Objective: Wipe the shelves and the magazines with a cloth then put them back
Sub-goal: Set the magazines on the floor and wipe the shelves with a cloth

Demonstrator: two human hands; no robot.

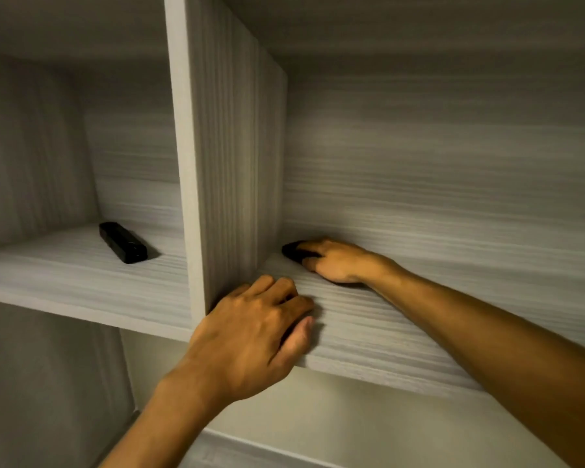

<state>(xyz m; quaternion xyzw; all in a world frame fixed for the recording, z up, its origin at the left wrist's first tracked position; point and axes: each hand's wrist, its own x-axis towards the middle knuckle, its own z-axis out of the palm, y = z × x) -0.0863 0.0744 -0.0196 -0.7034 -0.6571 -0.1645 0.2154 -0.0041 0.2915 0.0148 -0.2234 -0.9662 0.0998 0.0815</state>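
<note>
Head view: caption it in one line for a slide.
Right hand grips a black object deep in the pale wood-grain shelf; left hand rests on its front edge.

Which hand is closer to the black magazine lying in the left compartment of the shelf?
Left. The left hand rests on the shelf's front edge just right of the divider, across it from the magazine. The right hand is deeper in the right compartment, farther off, on a second black object.
</note>
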